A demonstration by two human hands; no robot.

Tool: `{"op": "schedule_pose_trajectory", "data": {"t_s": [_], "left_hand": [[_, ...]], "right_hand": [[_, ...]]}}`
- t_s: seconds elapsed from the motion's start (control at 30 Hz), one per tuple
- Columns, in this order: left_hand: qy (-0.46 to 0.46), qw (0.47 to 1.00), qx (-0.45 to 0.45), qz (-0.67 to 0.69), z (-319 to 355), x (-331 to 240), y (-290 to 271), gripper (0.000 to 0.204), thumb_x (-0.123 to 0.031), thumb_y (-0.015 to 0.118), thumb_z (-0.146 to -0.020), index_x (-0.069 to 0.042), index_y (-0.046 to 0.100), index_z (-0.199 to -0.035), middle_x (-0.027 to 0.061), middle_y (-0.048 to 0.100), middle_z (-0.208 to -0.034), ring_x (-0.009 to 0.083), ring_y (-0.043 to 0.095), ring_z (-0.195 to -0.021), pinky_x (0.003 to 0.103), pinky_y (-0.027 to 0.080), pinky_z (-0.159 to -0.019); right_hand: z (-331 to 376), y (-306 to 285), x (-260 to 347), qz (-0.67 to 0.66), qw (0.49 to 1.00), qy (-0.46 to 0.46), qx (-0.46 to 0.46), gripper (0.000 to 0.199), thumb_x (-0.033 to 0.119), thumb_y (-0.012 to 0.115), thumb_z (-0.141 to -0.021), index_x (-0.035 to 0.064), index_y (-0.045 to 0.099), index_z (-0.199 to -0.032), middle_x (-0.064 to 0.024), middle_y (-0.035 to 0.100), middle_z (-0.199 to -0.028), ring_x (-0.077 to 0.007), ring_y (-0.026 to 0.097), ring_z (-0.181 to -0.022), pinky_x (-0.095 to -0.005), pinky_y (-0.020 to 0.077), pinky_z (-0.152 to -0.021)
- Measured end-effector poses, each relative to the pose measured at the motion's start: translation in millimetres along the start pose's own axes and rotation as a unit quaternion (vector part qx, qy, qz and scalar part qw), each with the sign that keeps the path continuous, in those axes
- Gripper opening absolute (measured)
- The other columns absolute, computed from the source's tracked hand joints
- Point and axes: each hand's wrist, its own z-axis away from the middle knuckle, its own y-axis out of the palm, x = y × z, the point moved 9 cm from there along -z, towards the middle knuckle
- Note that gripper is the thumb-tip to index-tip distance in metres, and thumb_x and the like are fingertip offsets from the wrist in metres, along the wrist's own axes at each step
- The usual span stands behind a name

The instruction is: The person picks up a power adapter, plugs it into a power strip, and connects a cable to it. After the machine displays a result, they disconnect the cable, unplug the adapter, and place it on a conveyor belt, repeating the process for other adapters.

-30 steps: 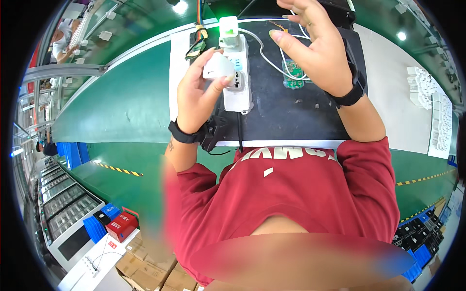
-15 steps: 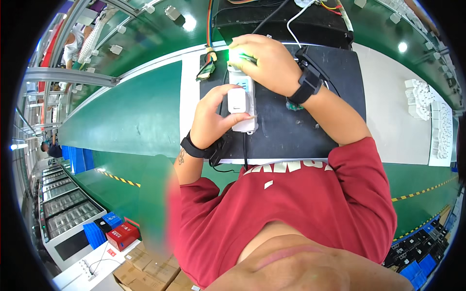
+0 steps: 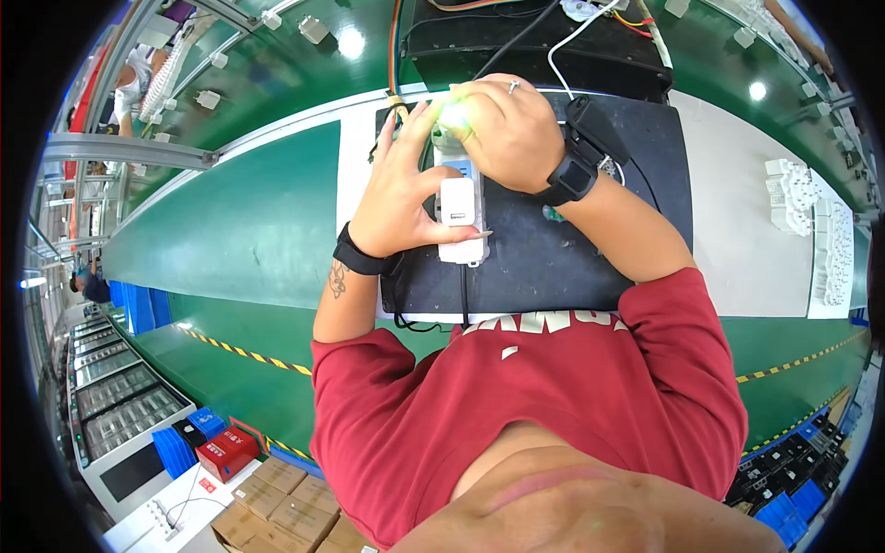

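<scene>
A white power strip [image 3: 459,210] was seen lying lengthwise on a black mat [image 3: 553,258] spread over the worktop [image 3: 737,249], its black cable [image 3: 463,295] trailing off the near edge toward the person in the red shirt. The strip was flanked by both hands: the left hand [image 3: 401,198] was pressed against its left side, fingers [image 3: 406,138] spread wide and flat rather than clenched, with the thumb laid across the strip's near end beside a small white adapter [image 3: 458,201] seated on top of it. The right hand [image 3: 502,129] was curled over the strip's far end, its fingers [image 3: 475,106] closed around something glowing green [image 3: 454,115]; what exactly was gripped there could not be made out. A black wristband [image 3: 358,255] was worn on the left wrist and a black watch [image 3: 570,175] on the right. Rows of small white parts [image 3: 807,212] were laid out well apart on the pale right-hand portion of the worktop, and a black box [image 3: 535,46] with wires was positioned just beyond the mat.
</scene>
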Motion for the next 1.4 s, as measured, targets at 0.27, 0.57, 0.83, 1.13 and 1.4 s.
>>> {"op": "schedule_pose_trajectory", "data": {"t_s": [0.27, 0.57, 0.83, 1.13, 1.4], "left_hand": [[0.002, 1.000, -0.006, 0.000, 1, 1, -2, 0.051, -0.050, 0.074, -0.053, -0.007, 0.064, -0.078, 0.0211, 0.032, -0.134, 0.0379, 0.028, -0.126, 0.058, 0.016, -0.100], [-0.006, 0.998, -0.046, 0.031, 7, 8, -2, 0.048, -0.044, 0.076, -0.053, -0.007, 0.065, -0.082, 0.0154, 0.030, -0.138, 0.0362, 0.027, -0.127, 0.057, 0.017, -0.100], [0.011, 0.999, -0.042, 0.009, 6, 1, -4, 0.044, -0.041, 0.075, -0.055, -0.008, 0.065, -0.081, 0.0144, 0.028, -0.139, 0.0366, 0.026, -0.128, 0.058, 0.016, -0.099], [0.004, 0.999, -0.031, 0.013, 7, 1, -3, 0.041, -0.035, 0.076, -0.056, -0.013, 0.064, -0.089, 0.0133, 0.026, -0.140, 0.0373, 0.024, -0.129, 0.058, 0.015, -0.100], [-0.115, 0.972, 0.051, 0.200, -10, 44, -35, 0.050, -0.009, 0.064, -0.071, -0.003, 0.050, -0.118, 0.0137, 0.048, -0.125, 0.0249, 0.043, -0.119, 0.033, 0.033, -0.097]], "right_hand": [[-12, -10, -13, -0.005, 0.996, 0.086, -0.016, 0.015, 0.008, 0.061, -0.075, 0.0022, 0.056, -0.087, -0.0096, 0.063, -0.081, -0.0261, 0.060, -0.074, -0.0342, 0.0471, -0.070], [-6, -7, 34, -0.167, 0.958, 0.135, 0.190, 0.010, 0.013, 0.057, -0.079, 0.0040, 0.055, -0.082, -0.0081, 0.058, -0.092, -0.0282, 0.052, -0.095, -0.0359, 0.0364, -0.082], [12, -3, 41, -0.093, 0.969, 0.120, 0.195, 0.010, 0.011, 0.059, -0.075, 0.0064, 0.054, -0.082, -0.0043, 0.057, -0.088, -0.0271, 0.050, -0.100, -0.0407, 0.0333, -0.084], [21, -5, 56, -0.056, 0.987, 0.073, 0.134, 0.018, 0.011, 0.064, -0.066, 0.0084, 0.056, -0.081, -0.0031, 0.054, -0.098, -0.0319, 0.044, -0.111, -0.0528, 0.0214, -0.096], [19, -11, 50, -0.086, 0.973, 0.134, 0.165, 0.021, 0.015, 0.066, -0.067, 0.0082, 0.058, -0.085, -0.0080, 0.049, -0.105, -0.0332, 0.041, -0.114, -0.0540, 0.0244, -0.097]]}}
